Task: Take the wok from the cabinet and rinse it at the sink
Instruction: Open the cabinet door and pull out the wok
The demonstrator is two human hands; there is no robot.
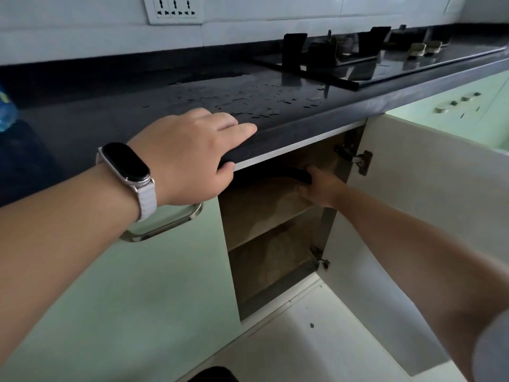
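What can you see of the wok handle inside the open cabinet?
Only the wok handle shows: a long, black, slightly curved bar with a matte look, lying nearly level just under the counter edge, above the upper shelf. The right hand has its grip closed around the handle's right end. The pan itself is hidden in the dark cabinet.

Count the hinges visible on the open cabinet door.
2. The upper hinge sits near the top of the open door, just under the countertop; the lower hinge sits near the cabinet floor. No others show.
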